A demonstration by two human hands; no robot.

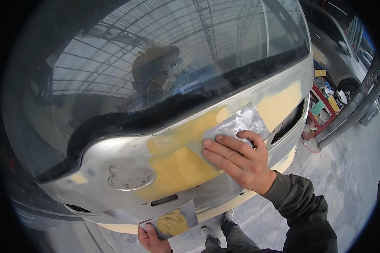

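My right hand [240, 162] presses a flat grey metal spreader [249, 120] against the silver tailgate [97, 194] of a car, over a band of yellow filler [173, 168], with its fingers curled on the blade. Low in the view, my left hand [152, 238] grips the left end of a rectangular plate [188, 215] that carries a smeared lump of yellow putty [173, 222]. Left of the filler is an oval recess [131, 177]. The dark rear window [114, 84] above reflects a roof and a figure.
A red cart [323, 114] with cans and assorted items stands at the right, beside a detached grey bumper [363, 109] and a dark parked car [337, 46]. My legs and shoes [211, 236] show on the dusty floor [342, 189] below the rear bumper.
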